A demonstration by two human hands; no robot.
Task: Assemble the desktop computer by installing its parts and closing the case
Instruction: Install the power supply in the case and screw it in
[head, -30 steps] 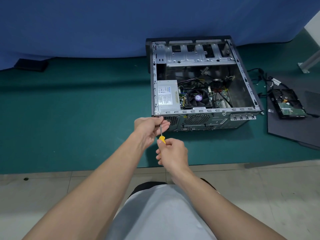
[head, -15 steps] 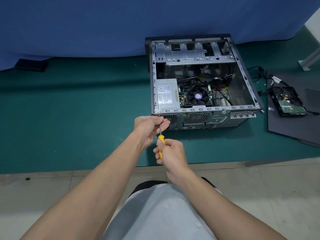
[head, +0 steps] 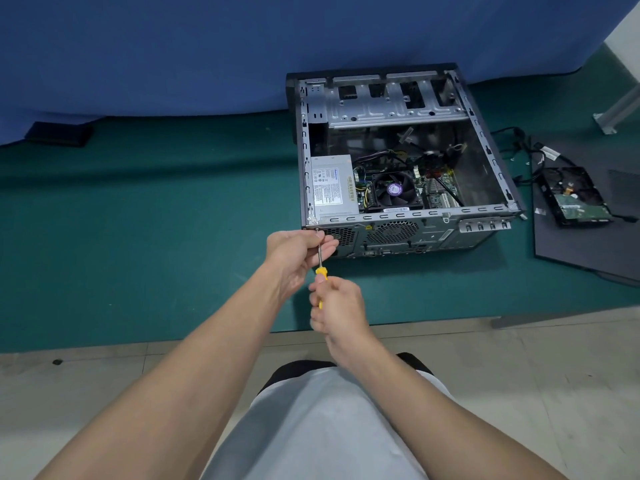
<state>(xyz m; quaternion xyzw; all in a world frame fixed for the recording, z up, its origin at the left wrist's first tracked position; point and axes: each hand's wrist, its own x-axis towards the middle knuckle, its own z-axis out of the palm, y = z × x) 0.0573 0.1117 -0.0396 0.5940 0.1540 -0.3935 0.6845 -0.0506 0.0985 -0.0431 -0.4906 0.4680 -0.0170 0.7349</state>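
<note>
Now my left hand [head: 298, 251] curls its fingers round the bare shaft of the screwdriver [head: 321, 271], steadying the tip at the near left corner of the case [head: 398, 237], while my right hand [head: 337, 306] wraps the yellow handle from below to do the turning. I judge that I am driving a screw that fixes the power supply [head: 330, 188], which sits just inside that corner; the screw itself is too small to make out. The case lies on its side on the mat [head: 138, 237], open face up so the inside stays reachable. The hard drive [head: 575, 199] rests on a dark panel [head: 588, 258] at the mat's right edge, well apart from the case, so it looks not yet installed.
</note>
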